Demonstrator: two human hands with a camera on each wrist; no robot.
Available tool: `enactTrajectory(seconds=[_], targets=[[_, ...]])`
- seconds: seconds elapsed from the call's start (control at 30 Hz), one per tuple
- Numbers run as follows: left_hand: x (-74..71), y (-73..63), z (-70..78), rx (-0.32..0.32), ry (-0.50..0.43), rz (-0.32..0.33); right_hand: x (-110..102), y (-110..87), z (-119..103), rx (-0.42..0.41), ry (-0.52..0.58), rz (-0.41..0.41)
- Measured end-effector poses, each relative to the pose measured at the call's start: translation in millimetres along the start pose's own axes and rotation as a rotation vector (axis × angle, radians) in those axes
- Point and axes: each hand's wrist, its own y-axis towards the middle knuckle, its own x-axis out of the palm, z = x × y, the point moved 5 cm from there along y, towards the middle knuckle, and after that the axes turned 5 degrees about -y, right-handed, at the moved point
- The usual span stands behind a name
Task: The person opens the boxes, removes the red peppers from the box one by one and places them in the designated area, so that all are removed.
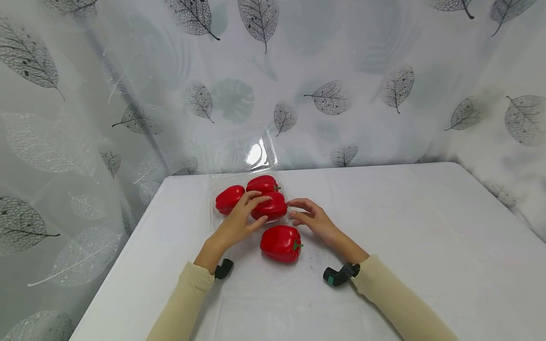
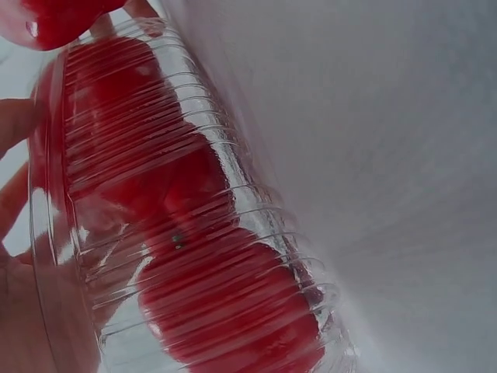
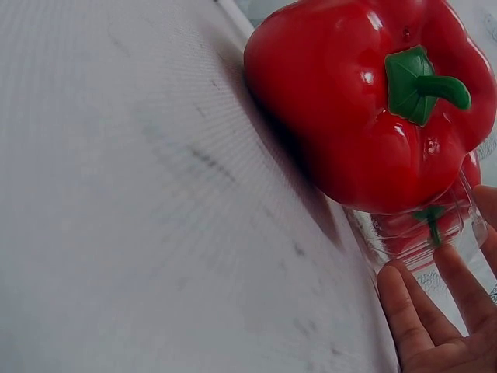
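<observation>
Three red bell peppers sit in a clear plastic clamshell box [image 1: 212,208] at the table's far side. My left hand [image 1: 240,219] holds the front bell pepper [image 1: 276,208] in the box, its fingers over the top and its thumb at the near side. The left bell pepper [image 1: 229,199] and the back bell pepper [image 1: 261,183] lie beside it. My right hand [image 1: 314,220] is at the box's right side with loosely bent fingers, the tips close to the front pepper's stem end. Another bell pepper [image 1: 279,244], green-stemmed [image 3: 365,101], lies on the table between my wrists.
The box's raised transparent lid [image 1: 243,151] leans back against the leaf-patterned curtain [image 1: 367,94]. White cloth covers the table [image 1: 405,227]. Dark bands sit on both wrists, below the beige sleeves.
</observation>
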Motion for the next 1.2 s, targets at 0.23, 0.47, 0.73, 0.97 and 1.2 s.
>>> enactTrajectory(seconds=[0.23,0.47,0.73,0.97,1.2], targets=[[0.1,-0.4,-6.0,-0.077,-0.002,-0.025,-0.6,0.9,0.9,0.011,-0.006,0.001],[-0.1,-0.2,-7.3,-0.108,-0.018,-0.046,-1.9,0.9,-0.7,0.004,-0.012,0.007],[0.8,-2.0,-9.7,-0.113,-0.025,-0.047,-0.1,1.5,2.0,0.012,-0.013,0.003],[1.2,-2.1,-10.8,-0.098,-0.035,-0.037,0.3,1.3,4.1,0.021,-0.022,0.004],[0.3,-2.1,-10.8,-0.074,-0.041,-0.020,0.1,1.7,3.2,0.013,-0.029,0.007]])
